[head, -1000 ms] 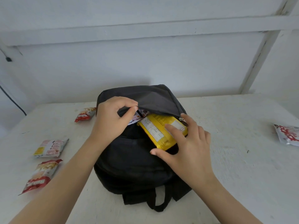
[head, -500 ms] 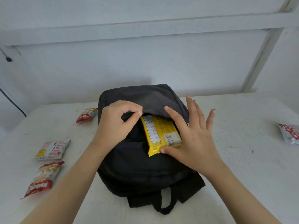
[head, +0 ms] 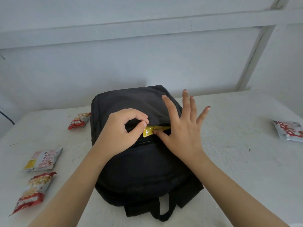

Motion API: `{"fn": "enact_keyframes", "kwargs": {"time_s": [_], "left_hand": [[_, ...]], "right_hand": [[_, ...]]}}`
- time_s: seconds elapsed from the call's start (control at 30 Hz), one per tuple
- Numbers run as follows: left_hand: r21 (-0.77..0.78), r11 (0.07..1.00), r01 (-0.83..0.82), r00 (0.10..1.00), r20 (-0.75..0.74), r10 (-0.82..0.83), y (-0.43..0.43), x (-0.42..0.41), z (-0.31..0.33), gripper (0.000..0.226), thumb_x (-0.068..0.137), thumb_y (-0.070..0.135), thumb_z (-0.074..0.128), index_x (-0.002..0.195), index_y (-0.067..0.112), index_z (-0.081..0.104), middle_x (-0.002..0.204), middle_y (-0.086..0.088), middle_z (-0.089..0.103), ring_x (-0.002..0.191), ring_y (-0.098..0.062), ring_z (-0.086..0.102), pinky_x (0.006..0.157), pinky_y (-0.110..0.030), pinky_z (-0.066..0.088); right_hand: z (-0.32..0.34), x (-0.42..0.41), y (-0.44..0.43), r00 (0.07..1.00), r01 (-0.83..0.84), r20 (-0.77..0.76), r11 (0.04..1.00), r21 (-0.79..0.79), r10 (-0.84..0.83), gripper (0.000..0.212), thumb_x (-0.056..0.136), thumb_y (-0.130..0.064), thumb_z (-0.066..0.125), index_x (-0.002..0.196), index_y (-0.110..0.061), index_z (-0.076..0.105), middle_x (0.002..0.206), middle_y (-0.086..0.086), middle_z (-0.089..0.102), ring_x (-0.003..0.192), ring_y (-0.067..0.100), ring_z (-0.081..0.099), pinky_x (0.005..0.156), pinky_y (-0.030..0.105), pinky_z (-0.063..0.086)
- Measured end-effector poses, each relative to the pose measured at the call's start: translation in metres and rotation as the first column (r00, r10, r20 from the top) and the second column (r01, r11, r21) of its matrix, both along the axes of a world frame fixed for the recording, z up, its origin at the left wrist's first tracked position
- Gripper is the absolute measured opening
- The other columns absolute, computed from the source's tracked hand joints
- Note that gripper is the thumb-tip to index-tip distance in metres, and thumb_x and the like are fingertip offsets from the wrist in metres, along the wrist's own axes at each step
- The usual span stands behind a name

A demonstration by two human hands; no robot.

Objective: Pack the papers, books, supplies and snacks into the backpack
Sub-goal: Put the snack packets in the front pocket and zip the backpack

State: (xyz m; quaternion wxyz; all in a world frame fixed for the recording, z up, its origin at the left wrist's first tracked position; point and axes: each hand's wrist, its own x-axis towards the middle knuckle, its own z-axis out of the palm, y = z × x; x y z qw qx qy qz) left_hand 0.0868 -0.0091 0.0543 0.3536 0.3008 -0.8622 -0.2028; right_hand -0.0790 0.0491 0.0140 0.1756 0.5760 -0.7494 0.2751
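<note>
A black backpack [head: 139, 169] lies flat on the white table [head: 237, 161], straps toward me. My left hand [head: 119, 130] pinches the upper edge of its pocket opening between thumb and forefinger. Only a crinkled end of a yellow snack packet [head: 148, 132] sticks out of that opening; the rest is hidden inside. My right hand [head: 182, 133] is spread over the bag with fingers apart, its thumb pressing on the packet's end.
Three snack packets lie left of the bag: a red one [head: 78, 122] at the back, a pale one [head: 43, 159], and a red one [head: 32, 192] nearest me. A white and red packet [head: 288, 132] lies far right. A wall stands just behind the table.
The yellow packet has gone from mostly outside to almost fully inside the pocket. My right hand slid up with it and spread its fingers. The left hand lowered the pocket edge.
</note>
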Motion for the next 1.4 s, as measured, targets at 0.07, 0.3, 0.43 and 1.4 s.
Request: {"fn": "enact_keyframes", "kwargs": {"time_s": [0.07,0.3,0.43,1.4], "left_hand": [[0.002,0.999,0.049,0.998,0.042,-0.049,0.006,-0.016,0.007,0.014,0.084,0.023,0.058,0.091,0.030,0.068,0.093,0.025,0.063,0.098,0.007,0.057,0.085,-0.002,0.038],[0.025,0.950,0.311,0.948,0.056,-0.312,0.070,-0.119,0.002,0.017,0.090,0.023,0.057,0.104,0.027,0.065,0.100,0.021,0.064,0.098,0.001,0.055,0.086,-0.013,0.043],[0.054,0.918,0.393,0.910,0.119,-0.397,0.105,-0.184,-0.033,0.021,0.089,0.021,0.055,0.109,0.020,0.063,0.103,0.006,0.066,0.099,-0.014,0.055,0.087,-0.031,0.043],[0.087,0.954,0.288,0.807,0.514,-0.291,0.118,-0.236,-0.134,0.072,0.082,0.055,0.005,0.146,0.029,0.025,0.156,-0.001,0.016,0.143,-0.018,0.012,0.116,-0.031,0.001]], "right_hand": [[0.001,-0.011,0.014,0.983,-0.143,0.124,0.989,0.038,0.138,0.086,0.074,-0.052,0.066,0.144,-0.038,0.018,0.155,0.015,0.016,0.143,0.037,0.013,0.109,0.062,-0.002],[-0.021,-0.097,0.074,0.937,0.155,0.314,0.988,0.014,-0.151,0.047,0.084,-0.033,0.050,0.130,-0.024,0.050,0.136,0.004,0.050,0.130,0.026,0.041,0.113,0.055,0.012],[-0.044,-0.166,0.104,0.848,0.385,0.311,0.902,0.195,-0.429,0.044,0.085,-0.024,0.055,0.129,-0.018,0.051,0.135,0.007,0.051,0.129,0.031,0.039,0.111,0.054,0.016],[-0.066,-0.268,0.117,0.774,0.349,0.550,0.936,0.044,-0.314,0.042,0.079,-0.002,0.061,0.121,-0.005,0.058,0.129,0.013,0.047,0.110,0.026,0.053,0.086,0.019,0.036]]}}
